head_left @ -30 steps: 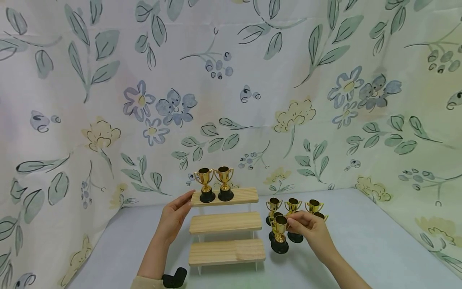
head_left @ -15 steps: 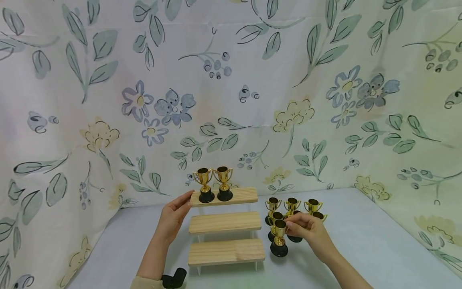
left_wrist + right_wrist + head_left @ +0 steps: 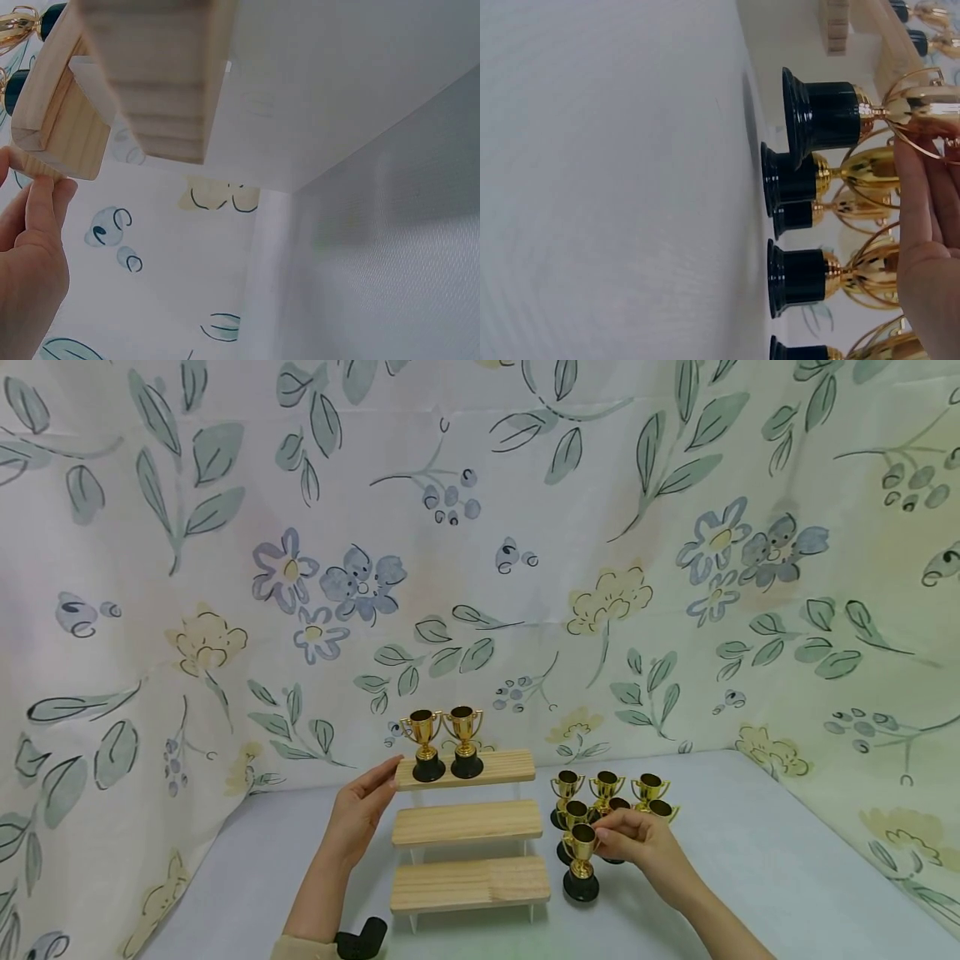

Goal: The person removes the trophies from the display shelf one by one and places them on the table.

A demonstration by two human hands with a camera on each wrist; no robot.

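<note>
Right hand (image 3: 643, 847) pinches the handle of the nearest trophy (image 3: 581, 862), which stands upright on the table (image 3: 750, 868) just right of the wooden stand's bottom step (image 3: 469, 884). Behind it, more trophies (image 3: 607, 793) cluster close together. Left hand (image 3: 358, 814), fingers straight, touches the left end of the top step (image 3: 495, 767). Two trophies (image 3: 444, 743) stand there.

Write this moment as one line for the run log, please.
left hand: touches top shelf end | right hand: pinches front trophy beside stand | top shelf: two trophies
</note>
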